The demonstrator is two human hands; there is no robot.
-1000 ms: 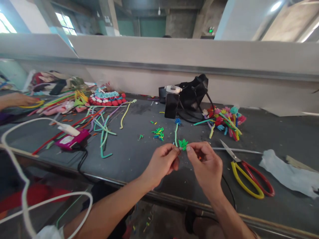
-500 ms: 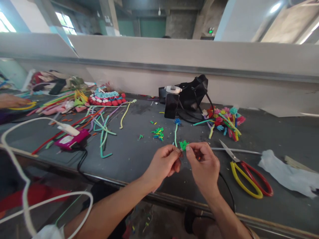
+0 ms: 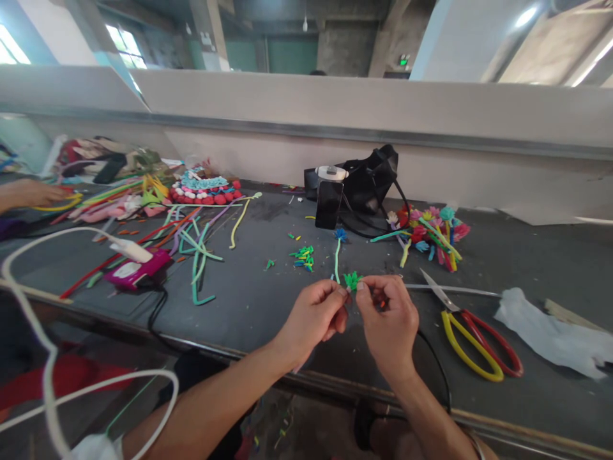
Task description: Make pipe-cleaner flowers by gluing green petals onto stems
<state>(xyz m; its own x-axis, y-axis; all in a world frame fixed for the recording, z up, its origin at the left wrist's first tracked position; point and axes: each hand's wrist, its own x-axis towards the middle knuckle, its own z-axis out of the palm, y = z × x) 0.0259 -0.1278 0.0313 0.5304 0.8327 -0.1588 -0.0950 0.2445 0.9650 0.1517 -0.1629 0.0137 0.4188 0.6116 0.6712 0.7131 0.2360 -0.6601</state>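
Note:
My left hand and my right hand meet over the near part of the dark table, fingertips pinched. Between them is a bright green pipe-cleaner flower head, its tufts pointing away from me. Fingers of both hands close on its lower part, which they hide. Just beyond lies a blue pipe-cleaner flower on a pale green stem that runs toward my left fingertips. To its left is a small heap of cut green, yellow and blue pieces.
Scissors with yellow and red handles lie right of my hands, beside white crumpled material. A bunch of colourful flowers, a phone and a black bag stand behind. Left are pipe cleaners, a purple box and another person's hand.
My right hand has shifted very slightly left, and the green flower head stays between my fingertips. At the far left, the other person's hand has moved a little to the right.

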